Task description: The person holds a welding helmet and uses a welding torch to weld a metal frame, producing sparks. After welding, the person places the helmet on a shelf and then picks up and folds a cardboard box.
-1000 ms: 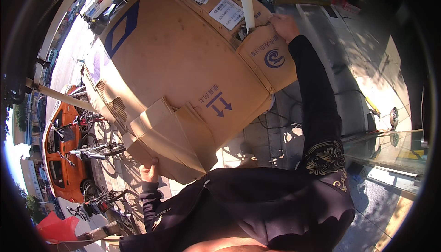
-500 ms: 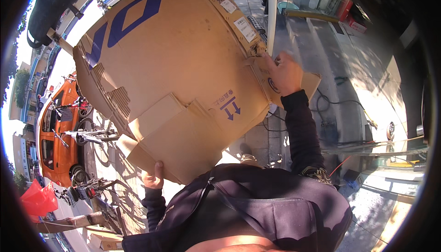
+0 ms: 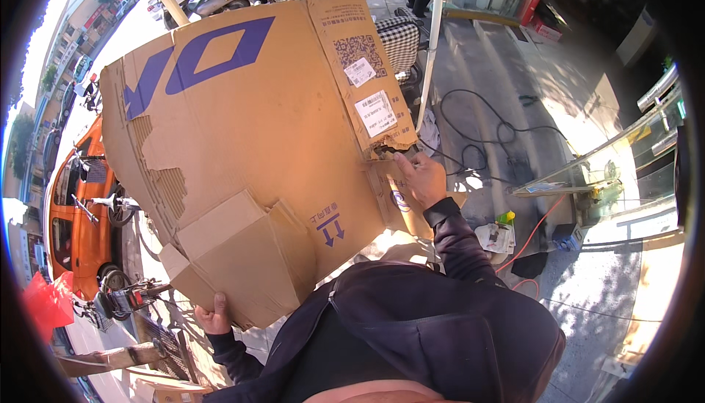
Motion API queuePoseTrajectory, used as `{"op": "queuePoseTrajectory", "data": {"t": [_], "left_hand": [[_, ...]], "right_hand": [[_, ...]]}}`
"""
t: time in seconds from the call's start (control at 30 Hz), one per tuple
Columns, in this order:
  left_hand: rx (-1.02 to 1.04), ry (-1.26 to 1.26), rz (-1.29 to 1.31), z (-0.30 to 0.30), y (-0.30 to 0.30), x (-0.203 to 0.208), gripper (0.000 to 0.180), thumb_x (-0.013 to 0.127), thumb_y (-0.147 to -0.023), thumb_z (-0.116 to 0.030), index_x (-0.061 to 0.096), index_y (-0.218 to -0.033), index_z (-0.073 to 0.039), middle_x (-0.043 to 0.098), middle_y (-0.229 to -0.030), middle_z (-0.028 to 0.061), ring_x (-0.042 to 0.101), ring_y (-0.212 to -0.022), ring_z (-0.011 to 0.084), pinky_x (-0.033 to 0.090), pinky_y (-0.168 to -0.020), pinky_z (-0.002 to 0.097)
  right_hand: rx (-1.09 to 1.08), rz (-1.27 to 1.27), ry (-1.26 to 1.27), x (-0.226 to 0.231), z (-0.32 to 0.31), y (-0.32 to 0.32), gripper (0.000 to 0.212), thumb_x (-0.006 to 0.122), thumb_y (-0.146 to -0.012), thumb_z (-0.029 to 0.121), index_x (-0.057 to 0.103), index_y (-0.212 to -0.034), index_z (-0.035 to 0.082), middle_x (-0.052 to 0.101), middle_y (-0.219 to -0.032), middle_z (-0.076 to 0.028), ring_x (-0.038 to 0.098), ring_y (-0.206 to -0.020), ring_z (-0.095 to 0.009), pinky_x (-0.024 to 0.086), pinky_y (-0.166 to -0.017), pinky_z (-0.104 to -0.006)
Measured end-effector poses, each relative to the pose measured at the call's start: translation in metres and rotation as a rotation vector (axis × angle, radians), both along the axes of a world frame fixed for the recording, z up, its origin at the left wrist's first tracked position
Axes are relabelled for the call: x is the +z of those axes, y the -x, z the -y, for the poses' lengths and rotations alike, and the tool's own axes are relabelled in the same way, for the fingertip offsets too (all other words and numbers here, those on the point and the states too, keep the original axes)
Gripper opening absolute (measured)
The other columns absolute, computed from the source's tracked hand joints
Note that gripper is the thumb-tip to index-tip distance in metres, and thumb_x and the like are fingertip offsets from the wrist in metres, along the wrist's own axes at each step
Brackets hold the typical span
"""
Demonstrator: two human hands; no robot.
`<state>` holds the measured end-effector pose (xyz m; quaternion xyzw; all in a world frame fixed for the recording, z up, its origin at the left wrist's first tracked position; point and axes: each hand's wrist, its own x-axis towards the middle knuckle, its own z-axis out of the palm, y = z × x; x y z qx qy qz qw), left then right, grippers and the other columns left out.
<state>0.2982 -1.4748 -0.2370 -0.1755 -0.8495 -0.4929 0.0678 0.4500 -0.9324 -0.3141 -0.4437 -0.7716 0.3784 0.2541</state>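
A large flattened cardboard box [image 3: 242, 117] spreads out in front of me, brown with dark blue print and torn along its left side. At its lower left, my left hand [image 3: 214, 316] grips a smaller piece of folded cardboard [image 3: 250, 256], thumb on top and fingers hidden beneath. My right hand [image 3: 424, 180] pinches the big box at its right edge, beside a ragged torn corner [image 3: 385, 151]. White labels [image 3: 376, 113] are stuck to the right flap just above that hand.
A pale upright pole [image 3: 433, 51] stands beyond the right edge. Black cable [image 3: 477, 135] loops over the ground at right, near a glass-topped structure [image 3: 624, 161]. Bicycles [image 3: 121, 208] and an orange car [image 3: 73, 212] are at left. A checkered seat [image 3: 396, 43] lies behind the box.
The cardboard has come down and toward the left, both hands moving with it. More of its far edge and the labelled flap now shows. Both hands keep their hold.
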Motion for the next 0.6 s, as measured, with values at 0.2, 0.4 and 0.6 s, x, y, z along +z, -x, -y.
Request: {"op": "queuePoseTrajectory", "data": {"t": [0.2, 0.4, 0.6], "left_hand": [[-0.108, -0.201, 0.375, 0.1, -0.056, -0.051, 0.031, 0.077, -0.103, -0.027, 0.076, -0.092, 0.002, 0.076, -0.088, 0.0014, 0.064, -0.08, 0.0097, 0.052, -0.073, 0.0299], [-0.057, -0.129, 0.269, 0.106, -0.122, -0.049, 0.024, 0.077, -0.103, -0.02, 0.076, -0.093, 0.002, 0.076, -0.087, 0.0, 0.064, -0.079, 0.0081, 0.051, -0.07, 0.0286], [0.102, -0.181, 0.288, 0.172, -0.199, -0.027, 0.031, 0.087, -0.096, -0.028, 0.078, -0.093, 0.001, 0.077, -0.088, 0.0013, 0.067, -0.081, 0.0098, 0.054, -0.073, 0.0294]], "right_hand": [[0.218, 0.091, -0.034, -0.062, 0.074, -0.044, 0.049, 0.079, -0.095, 0.049, 0.07, -0.08, 0.003, 0.069, -0.07, -0.02, 0.07, -0.069, -0.039, 0.054, -0.066, -0.0478], [0.255, 0.121, 0.037, -0.06, 0.098, -0.092, 0.047, 0.077, -0.093, 0.051, 0.069, -0.083, 0.006, 0.07, -0.075, -0.023, 0.07, -0.077, -0.047, 0.055, -0.068, -0.0505], [0.349, 0.167, -0.034, -0.067, 0.155, -0.151, 0.061, 0.074, -0.094, 0.061, 0.073, -0.084, 0.001, 0.073, -0.075, -0.021, 0.071, -0.073, -0.042, 0.055, -0.068, -0.0476]]}}
